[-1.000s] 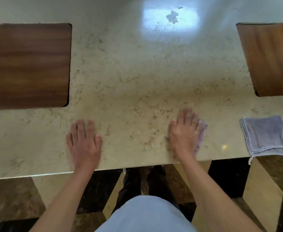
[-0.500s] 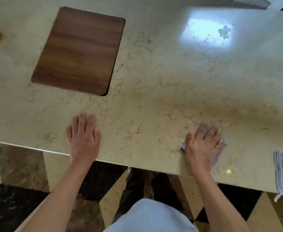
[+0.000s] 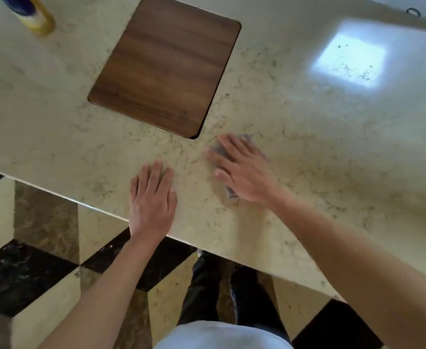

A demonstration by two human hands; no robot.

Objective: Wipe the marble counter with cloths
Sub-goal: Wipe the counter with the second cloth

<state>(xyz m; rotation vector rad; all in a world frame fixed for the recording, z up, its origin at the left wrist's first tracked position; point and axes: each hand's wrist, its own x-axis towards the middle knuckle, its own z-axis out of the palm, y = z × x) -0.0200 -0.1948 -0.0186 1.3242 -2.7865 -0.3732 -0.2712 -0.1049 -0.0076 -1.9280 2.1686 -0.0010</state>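
Observation:
The beige marble counter (image 3: 320, 152) fills the upper part of the head view. My right hand (image 3: 242, 170) lies flat on it, pressing down a small grey cloth (image 3: 219, 149) that shows only at the fingertips and under the palm. My left hand (image 3: 152, 197) rests flat on the marble near the front edge, fingers together, nothing under it. The two hands lie close together, the right a little farther from me.
A dark wooden board (image 3: 164, 66) is set into the counter just beyond the hands. A yellow and blue bottle (image 3: 34, 15) stands at the far left corner. The counter's front edge (image 3: 63, 196) runs diagonally, with a patterned floor below.
My right hand has slid the cloth left and away from me, toward the wooden board. The view has turned left, so the second grey cloth at the right is out of frame.

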